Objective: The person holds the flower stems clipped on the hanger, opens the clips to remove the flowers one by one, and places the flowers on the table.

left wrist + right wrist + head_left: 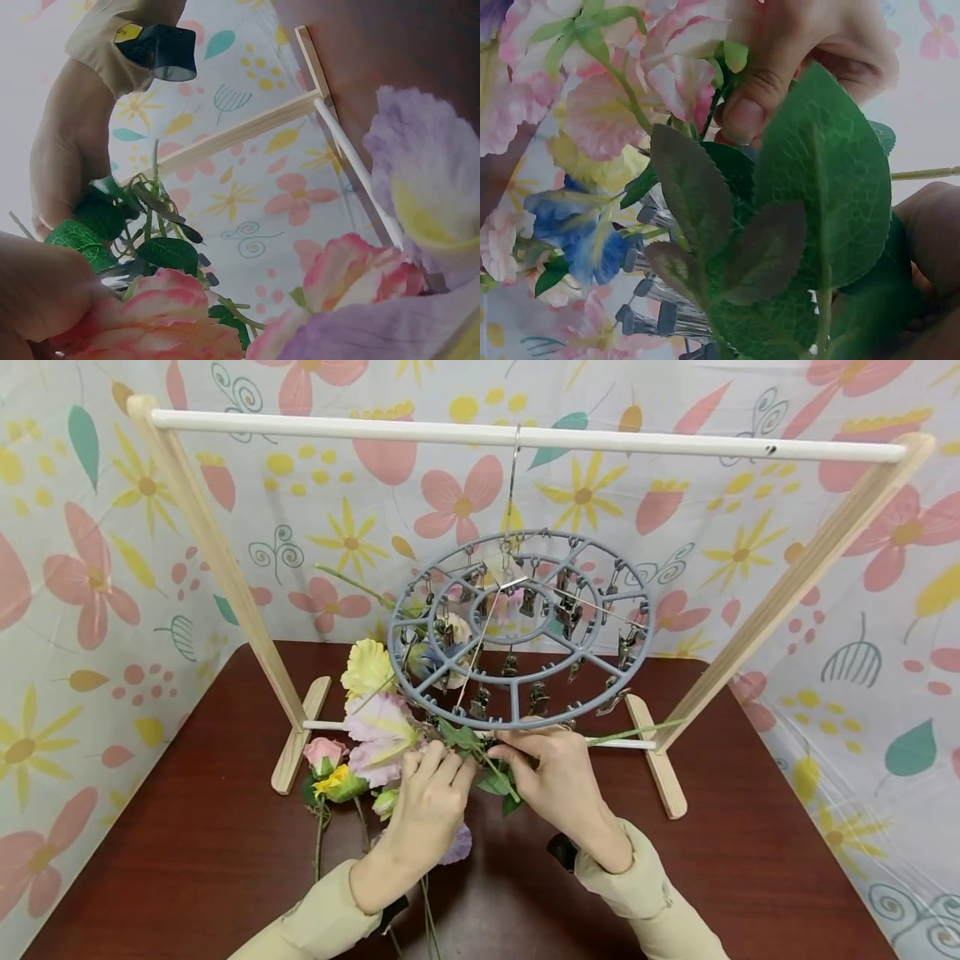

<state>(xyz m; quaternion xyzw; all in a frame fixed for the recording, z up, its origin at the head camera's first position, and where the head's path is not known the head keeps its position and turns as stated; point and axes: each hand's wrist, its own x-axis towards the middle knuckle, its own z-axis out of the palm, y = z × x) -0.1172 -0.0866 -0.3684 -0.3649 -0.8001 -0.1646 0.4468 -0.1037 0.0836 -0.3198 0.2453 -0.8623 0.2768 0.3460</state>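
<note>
A round grey clip hanger [515,697] hangs by its hook, with several metal clips [510,664] dangling from it. Below its front rim, my left hand [435,797] pinches the stem of a pink artificial flower [161,319], and in the right wrist view its thumb [746,120] presses there. My right hand [558,772] is just beside it, fingers curled at a leafy green stem [491,764]. Large leaves [825,180] hide most of the right fingers in the right wrist view. The clip between the hands is mostly covered.
A wooden stand with a white bar [337,427] carries the hanger. Lilac [378,735], yellow [367,668] and blue flowers [592,232] hang at the hanger's left. A pink rose [325,753] and a yellow flower [339,782] are at left above the brown table [187,827].
</note>
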